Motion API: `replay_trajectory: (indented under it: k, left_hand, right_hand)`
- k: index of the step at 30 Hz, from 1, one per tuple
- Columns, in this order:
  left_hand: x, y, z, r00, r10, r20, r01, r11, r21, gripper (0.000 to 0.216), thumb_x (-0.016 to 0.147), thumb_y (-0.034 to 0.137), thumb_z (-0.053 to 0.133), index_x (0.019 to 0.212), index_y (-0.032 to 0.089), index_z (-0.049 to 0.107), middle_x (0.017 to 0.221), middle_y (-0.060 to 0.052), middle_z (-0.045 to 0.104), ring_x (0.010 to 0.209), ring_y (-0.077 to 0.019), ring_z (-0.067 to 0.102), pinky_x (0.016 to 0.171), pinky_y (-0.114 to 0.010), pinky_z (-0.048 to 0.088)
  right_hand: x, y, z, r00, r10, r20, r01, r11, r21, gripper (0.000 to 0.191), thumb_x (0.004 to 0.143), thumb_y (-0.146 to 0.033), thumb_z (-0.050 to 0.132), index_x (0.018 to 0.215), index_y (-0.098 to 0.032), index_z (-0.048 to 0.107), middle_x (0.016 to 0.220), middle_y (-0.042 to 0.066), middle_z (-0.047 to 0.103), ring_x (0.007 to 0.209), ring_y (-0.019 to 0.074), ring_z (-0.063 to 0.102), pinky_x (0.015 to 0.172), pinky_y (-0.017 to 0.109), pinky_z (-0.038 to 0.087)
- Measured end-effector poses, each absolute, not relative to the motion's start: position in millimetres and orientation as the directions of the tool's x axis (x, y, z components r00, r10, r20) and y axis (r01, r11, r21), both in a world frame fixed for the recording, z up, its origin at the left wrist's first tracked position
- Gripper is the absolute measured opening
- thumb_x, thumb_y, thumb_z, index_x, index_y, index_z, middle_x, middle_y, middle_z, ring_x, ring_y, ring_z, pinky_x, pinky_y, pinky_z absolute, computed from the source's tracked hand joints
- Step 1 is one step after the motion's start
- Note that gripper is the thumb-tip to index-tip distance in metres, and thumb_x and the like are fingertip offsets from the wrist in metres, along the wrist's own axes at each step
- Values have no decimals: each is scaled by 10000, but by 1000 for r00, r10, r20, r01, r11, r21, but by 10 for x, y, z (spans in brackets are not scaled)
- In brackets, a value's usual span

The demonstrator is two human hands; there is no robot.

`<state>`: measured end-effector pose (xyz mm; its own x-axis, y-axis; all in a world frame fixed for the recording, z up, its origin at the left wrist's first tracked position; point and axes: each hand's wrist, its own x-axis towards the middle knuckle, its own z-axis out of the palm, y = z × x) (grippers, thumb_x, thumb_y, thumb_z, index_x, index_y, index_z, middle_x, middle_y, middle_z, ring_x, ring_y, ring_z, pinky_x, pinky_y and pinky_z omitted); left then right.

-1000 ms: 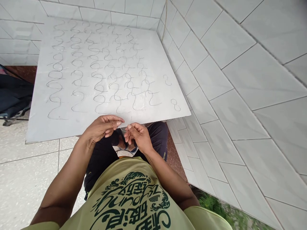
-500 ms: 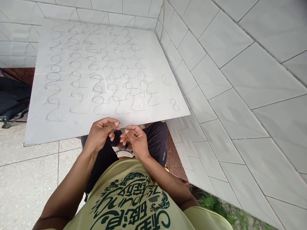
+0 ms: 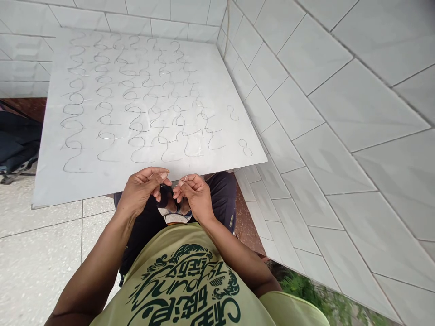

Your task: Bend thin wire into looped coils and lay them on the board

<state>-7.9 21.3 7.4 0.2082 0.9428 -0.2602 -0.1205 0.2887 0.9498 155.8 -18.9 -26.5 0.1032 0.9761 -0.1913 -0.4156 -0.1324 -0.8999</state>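
A thin wire [image 3: 174,184] runs between my two hands, just in front of the near edge of a white board [image 3: 84,185]. My left hand [image 3: 144,188] pinches one part of it between thumb and fingers. Close beside it, my right hand [image 3: 195,192] pinches another part, and a thin end sticks up above those fingers. The wire's full shape is partly hidden by my fingers. On the board lie rows of bent, S-like wire pieces [image 3: 137,111]. Two figure-eight wire loops [image 3: 245,147] lie near its right edge.
White tiled walls [image 3: 326,113] rise behind and to the right of the board. A black bag [image 3: 16,140] stands at the left. My legs [image 3: 220,194] are under the board's near edge. Green plants [image 3: 306,292] grow at the lower right.
My right hand has shifted slightly to the right, widening the gap between the hands a little. Both hands keep their pinch on the wire. The view has moved slightly.
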Motion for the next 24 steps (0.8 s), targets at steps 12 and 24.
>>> replay_trajectory:
  k: [12,24]
  left_hand:
    - [-92,298,117,174,972,-159,-104,179,978,348,887,495,739,1009,173,794,778,-53,713,454,-81,461,405,-232,436]
    - [-187,310,126,231,936,-265,-194,311,930,335,850,470,788,942,148,794,762,-81,729,420,-55,359,341,-212,358]
  right_hand:
    - [1529,-215,-240,106,972,-211,-445,-143,-884,368,808,-460,819,903,-221,555,713,0,735,540,136,650,482,248,523]
    - [1604,-173,-180,73,971,-230,-474,-169,-864,404,775,-470,853,894,-214,564,699,6,739,542,144,664,482,250,530]
